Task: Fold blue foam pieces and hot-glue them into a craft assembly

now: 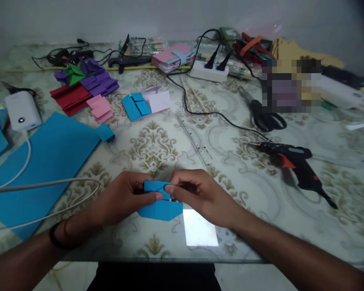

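Near the front edge of the table, both hands hold a small folded piece of blue paper [160, 210]. My left hand [124, 197] is closed on its left side, thumb on top. From the right, my right hand [197, 192] pinches the upper part, its thumb on a fold close to the other thumb. The fingers beneath the paper are partly hidden. A large blue sheet [57, 157] lies to the left, with a small folded blue piece [106, 132] at its right corner. A clear ruler [194, 139] rests beyond the hands.
A glue gun [294, 157] and black scissors [261, 113] lie at the right. A white device [23, 110] with a cable is at the left. Folded papers [100, 83], a paper stack [174, 55] and a power strip [209, 72] sit toward the back.
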A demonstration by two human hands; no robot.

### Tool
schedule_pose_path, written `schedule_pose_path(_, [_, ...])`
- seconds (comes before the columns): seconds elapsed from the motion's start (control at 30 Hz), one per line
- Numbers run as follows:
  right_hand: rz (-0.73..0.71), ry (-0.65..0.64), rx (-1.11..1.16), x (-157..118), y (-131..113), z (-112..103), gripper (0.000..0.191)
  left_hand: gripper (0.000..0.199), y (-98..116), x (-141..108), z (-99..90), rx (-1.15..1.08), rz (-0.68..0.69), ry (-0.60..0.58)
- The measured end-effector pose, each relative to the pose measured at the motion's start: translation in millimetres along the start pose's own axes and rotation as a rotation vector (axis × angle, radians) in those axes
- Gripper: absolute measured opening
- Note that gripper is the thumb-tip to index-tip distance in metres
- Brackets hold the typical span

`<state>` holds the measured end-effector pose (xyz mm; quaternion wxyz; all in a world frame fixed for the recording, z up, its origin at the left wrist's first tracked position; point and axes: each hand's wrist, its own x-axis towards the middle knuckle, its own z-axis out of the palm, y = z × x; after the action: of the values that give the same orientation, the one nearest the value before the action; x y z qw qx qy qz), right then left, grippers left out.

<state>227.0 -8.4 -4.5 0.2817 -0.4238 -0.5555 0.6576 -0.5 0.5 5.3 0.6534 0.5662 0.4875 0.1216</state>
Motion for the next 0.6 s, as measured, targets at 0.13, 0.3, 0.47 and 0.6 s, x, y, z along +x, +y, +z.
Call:
schedule_pose_path(0.13, [0.024,-0.05,-0.018,0.1,0.5,0.3,0.032,0.039,2.8,0.0,-2.1,0.111,0.009,-0.049])
schedule_pose_path(0.3, [-0.027,-0.083,-0.121,0.6,0.8,2.4,0.029,0.038,4.4,0.9,-3.6,0.194,-0.009,-0.081])
schedule_pose_path(0.47, [-0.077,-0.053,-0.229,0.4,2.1,4.5,0.026,0.04,5.1,0.2,-1.9,0.311,0.057,-0.051])
schedule_pose_path(0.6, [-0.029,-0.013,-0.217,2.0,0.8,1.9,0.026,0.036,8.6,-1.4,1.4,0.263,0.09,0.034])
